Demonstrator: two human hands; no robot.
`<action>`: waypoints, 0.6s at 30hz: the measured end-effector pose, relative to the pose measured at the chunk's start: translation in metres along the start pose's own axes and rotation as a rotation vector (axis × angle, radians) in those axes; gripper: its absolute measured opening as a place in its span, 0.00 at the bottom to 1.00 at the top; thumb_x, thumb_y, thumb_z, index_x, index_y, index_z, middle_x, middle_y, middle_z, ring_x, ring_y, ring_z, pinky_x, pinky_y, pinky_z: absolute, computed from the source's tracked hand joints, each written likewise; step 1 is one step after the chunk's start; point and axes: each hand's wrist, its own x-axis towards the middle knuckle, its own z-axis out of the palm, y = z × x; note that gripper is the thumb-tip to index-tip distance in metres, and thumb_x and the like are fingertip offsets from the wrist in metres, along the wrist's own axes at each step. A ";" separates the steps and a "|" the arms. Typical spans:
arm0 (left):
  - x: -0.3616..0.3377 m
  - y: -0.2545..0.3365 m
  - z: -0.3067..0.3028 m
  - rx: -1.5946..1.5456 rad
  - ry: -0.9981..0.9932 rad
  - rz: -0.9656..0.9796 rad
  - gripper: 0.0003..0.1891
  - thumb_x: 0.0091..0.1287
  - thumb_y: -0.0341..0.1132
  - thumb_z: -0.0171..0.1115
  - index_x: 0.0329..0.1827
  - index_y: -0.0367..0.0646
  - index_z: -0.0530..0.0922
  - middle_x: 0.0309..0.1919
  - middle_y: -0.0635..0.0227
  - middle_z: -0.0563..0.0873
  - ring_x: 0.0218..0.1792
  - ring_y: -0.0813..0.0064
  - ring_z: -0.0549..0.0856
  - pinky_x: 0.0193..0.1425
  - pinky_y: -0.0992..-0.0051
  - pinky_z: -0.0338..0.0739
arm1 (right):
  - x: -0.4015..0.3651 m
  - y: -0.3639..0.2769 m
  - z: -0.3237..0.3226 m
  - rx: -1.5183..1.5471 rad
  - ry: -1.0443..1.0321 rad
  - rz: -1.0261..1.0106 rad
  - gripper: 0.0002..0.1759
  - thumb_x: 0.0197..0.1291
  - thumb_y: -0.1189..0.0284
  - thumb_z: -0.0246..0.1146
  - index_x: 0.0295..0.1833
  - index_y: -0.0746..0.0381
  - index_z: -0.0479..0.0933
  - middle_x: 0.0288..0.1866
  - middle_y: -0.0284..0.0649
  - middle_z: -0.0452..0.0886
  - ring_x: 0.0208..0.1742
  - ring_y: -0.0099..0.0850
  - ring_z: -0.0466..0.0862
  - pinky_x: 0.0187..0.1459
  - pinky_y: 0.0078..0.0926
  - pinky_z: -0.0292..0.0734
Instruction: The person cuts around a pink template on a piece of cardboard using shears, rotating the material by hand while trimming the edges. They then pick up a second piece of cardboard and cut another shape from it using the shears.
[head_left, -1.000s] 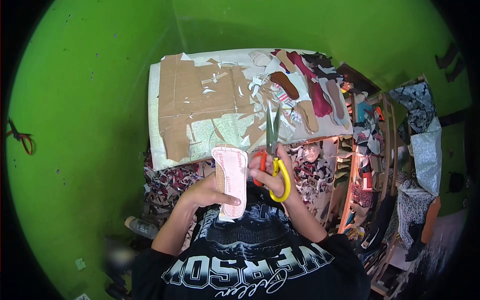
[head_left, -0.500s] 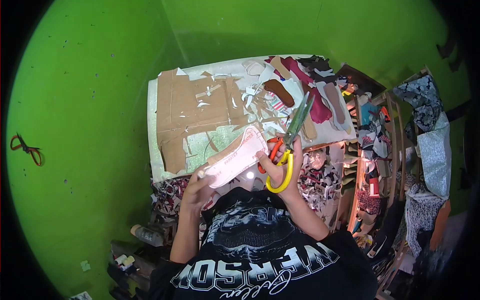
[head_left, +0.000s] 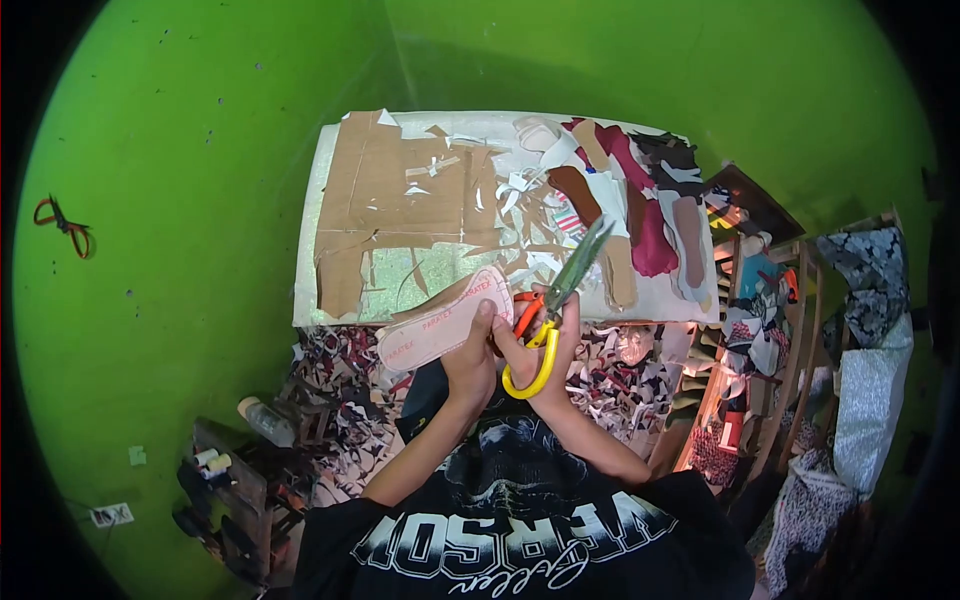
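A pale shoe insole (head_left: 432, 326) with red PARATEX lettering lies tilted over the table's front edge, brown material showing along its upper side. My left hand (head_left: 468, 362) grips it near the right end, thumb pressed on the printed face. Close beside it, my right hand (head_left: 552, 362) is closed around scissors (head_left: 574, 264) with one yellow and one orange handle loop. Their blades point up and to the right over the table, away from the insole. The fingertips of my right hand sit right at the insole's edge.
Brown cardboard (head_left: 350, 190) and paper scraps cover the white table (head_left: 306, 290). A brown insole shape (head_left: 574, 192) and maroon pieces (head_left: 654, 240) lie on its right. Fabric offcuts (head_left: 350, 400) fill the floor. Shelving (head_left: 790, 370) stands right; another pair of scissors (head_left: 62, 227) hangs on the green wall.
My left hand has shifted right along the insole, from its left end to near my right hand. The insole has turned flatter and moved left; the scissors stay in my right hand.
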 end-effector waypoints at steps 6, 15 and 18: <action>0.002 0.041 0.014 0.286 0.148 0.010 0.15 0.74 0.32 0.59 0.61 0.36 0.74 0.51 0.64 0.83 0.51 0.75 0.83 0.58 0.73 0.78 | 0.015 0.000 -0.009 -0.104 -0.202 -0.015 0.25 0.57 0.79 0.71 0.51 0.65 0.62 0.34 0.34 0.75 0.33 0.17 0.75 0.35 0.14 0.72; 0.059 0.070 0.014 -0.252 0.070 0.026 0.18 0.74 0.34 0.59 0.64 0.37 0.72 0.55 0.64 0.82 0.56 0.76 0.81 0.64 0.72 0.74 | 0.044 -0.019 -0.001 -0.455 -0.605 0.044 0.26 0.63 0.60 0.67 0.49 0.67 0.62 0.32 0.45 0.79 0.32 0.35 0.83 0.36 0.31 0.78; 0.078 0.076 0.020 -0.268 0.082 -0.010 0.18 0.74 0.35 0.60 0.63 0.37 0.73 0.54 0.64 0.83 0.55 0.76 0.81 0.63 0.72 0.74 | 0.059 -0.021 0.009 -0.425 -0.595 0.003 0.26 0.64 0.60 0.66 0.50 0.68 0.62 0.31 0.45 0.79 0.31 0.37 0.83 0.35 0.32 0.77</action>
